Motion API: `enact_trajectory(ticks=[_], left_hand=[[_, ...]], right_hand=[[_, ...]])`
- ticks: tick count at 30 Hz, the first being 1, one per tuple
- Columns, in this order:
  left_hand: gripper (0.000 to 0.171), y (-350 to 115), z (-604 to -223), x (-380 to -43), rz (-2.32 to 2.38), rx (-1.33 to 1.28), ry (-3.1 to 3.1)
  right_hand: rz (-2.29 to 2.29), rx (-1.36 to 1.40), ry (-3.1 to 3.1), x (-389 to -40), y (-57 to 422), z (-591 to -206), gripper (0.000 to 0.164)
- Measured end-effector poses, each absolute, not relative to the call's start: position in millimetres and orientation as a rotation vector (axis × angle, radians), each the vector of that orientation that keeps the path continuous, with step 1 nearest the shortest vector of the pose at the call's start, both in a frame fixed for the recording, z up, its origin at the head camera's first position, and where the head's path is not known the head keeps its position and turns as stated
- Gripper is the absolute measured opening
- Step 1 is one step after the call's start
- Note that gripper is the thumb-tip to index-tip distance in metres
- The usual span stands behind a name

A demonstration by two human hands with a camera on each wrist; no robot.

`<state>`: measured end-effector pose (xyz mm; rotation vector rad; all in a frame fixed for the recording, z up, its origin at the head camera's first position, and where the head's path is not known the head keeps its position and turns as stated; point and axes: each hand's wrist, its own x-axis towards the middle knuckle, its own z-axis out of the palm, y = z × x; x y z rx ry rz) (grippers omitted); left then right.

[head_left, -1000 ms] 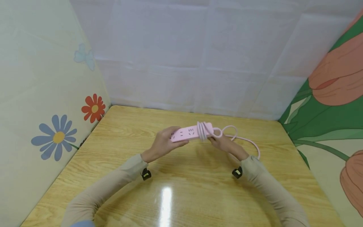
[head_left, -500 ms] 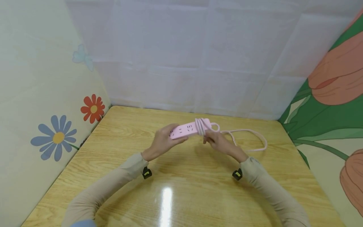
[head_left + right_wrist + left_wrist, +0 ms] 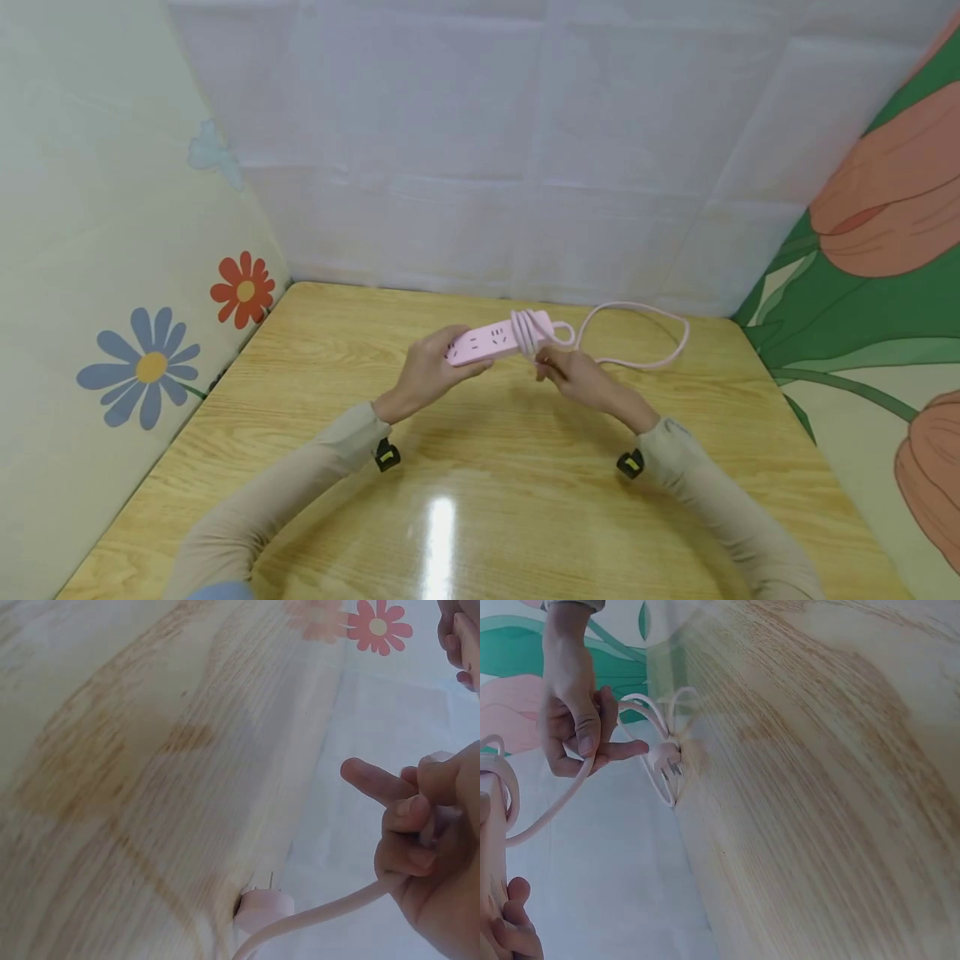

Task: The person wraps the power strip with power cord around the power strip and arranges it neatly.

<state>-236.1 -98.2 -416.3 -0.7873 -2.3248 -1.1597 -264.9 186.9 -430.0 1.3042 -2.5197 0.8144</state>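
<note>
The pink power strip (image 3: pixel 487 340) is held above the tabletop (image 3: pixel 480 533), its long axis running sideways and angled slightly away toward the right. The left hand (image 3: pixel 429 367) grips the strip's left end, thumb along its near edge. The cord (image 3: pixel 524 333) is coiled around the strip close to its right end. Just on the near side of that end — so the closer hand to the coils — the right hand (image 3: pixel 579 379) pinches the cord, one finger extended. Loose cord loops out to the strip's right; the plug (image 3: pixel 666 756) hangs or rests below, which I cannot tell.
</note>
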Motion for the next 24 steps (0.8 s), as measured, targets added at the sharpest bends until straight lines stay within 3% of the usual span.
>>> enact_trajectory(ticks=[24], left_hand=[[0.052,-103.1,-416.2,-234.4,-1.152,-0.732,-2.383]], right_hand=[[0.541,1.389,-2.573,-239.2,179.0,-410.6,0.014]])
